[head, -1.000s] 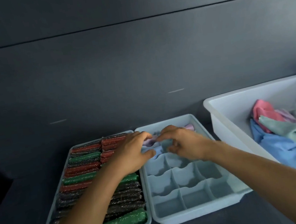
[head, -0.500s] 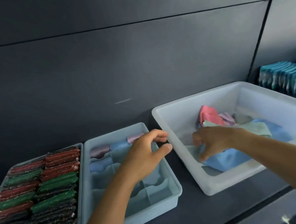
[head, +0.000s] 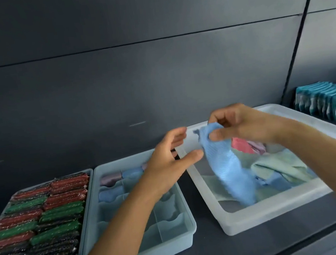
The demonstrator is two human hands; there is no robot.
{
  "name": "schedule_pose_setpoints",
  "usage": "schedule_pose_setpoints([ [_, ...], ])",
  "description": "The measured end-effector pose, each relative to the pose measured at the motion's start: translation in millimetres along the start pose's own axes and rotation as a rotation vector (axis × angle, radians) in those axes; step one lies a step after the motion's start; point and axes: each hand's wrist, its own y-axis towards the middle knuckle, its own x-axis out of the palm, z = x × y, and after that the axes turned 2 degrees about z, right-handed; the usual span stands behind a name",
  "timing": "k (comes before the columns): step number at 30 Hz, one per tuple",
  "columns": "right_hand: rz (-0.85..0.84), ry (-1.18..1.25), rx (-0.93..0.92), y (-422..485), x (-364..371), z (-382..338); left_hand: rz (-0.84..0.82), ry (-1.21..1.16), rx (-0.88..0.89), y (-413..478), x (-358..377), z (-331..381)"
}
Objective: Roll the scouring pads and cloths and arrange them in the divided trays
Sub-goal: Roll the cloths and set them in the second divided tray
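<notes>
1. The blue cloth (head: pixel 228 168) hangs lengthwise, its lower end in the near part of the white bin (head: pixel 260 215) and its top tilted up and away.
2. The left hand (head: pixel 168 166) is spread loose above the divided tray (head: pixel 167 241), thumb just beside the cloth; whether it touches is unclear.
3. The right hand (head: pixel 241 126) pinches the cloth's top.
4. The cloth's lower end is blurred.

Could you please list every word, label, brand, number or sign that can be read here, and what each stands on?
None: no text can be read anywhere in this view.
The pale blue divided plastic tray, the white plastic bin and the blue ribbed cloth in the right hand show no print; the teal stacked sponges at far right are too blurred to tell.
</notes>
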Motion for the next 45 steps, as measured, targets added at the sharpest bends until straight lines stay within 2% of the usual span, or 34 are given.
schedule_pose_setpoints([
  [4, -0.077, 0.244, -0.147, -1.4, -8.5, -41.3, -0.181, -0.28, -0.118, 16.0, -17.4, 20.3],
  [7, -0.104, 0.387, -0.172, 1.7, -5.6, -57.6, -0.294, -0.365, -0.11, 17.2, -31.6, 30.3],
  [10, -0.11, 0.477, -0.192, 9.2, 1.7, -61.6, -0.224, -0.468, -0.074, 9.3, -32.0, 42.6],
  [13, -0.076, 0.511, -0.203, 16.8, 8.1, -62.2, -0.107, -0.429, 0.018, 4.4, -36.5, 48.8],
  [16, 0.007, 0.611, -0.218, 21.9, 14.5, -68.5, 0.002, -0.342, 0.073, -1.5, -46.6, 54.3],
  [20, 0.144, 0.679, -0.208, 25.4, 22.9, -75.6, 0.142, -0.349, 0.18, -10.3, -59.6, 69.8],
  [23, 0.143, 0.611, -0.199, 28.1, 22.9, -79.1, 0.214, -0.309, 0.232, -15.3, -70.7, 76.3],
  [25, 0.172, 0.504, -0.267, 30.0, 25.0, -83.5, 0.238, -0.248, 0.244, -18.4, -76.3, 78.2],
  [29, 0.212, 0.104, -0.493, 26.3, 36.1, -108.3, 0.246, -0.214, 0.226, -25.9, -81.9, 79.3],
  [32, 0.153, -0.199, -0.527, 26.9, 45.2, -124.2, 0.235, -0.203, 0.217, -30.5, -85.8, 79.2],
  [34, 0.15, -0.306, -0.532, 29.6, 52.6, -129.5, 0.23, -0.189, 0.203, -32.7, -88.7, 78.6],
  [40, 0.169, -0.249, -0.502, 33.9, 68.9, -129.9, 0.176, -0.214, 0.153, -42.3, -98.5, 72.4],
  [45, 0.175, -0.01, -0.445, 32.9, 81.6, -130.0, 0.228, -0.31, 0.08, -47.2, -98.4, 70.6],
])
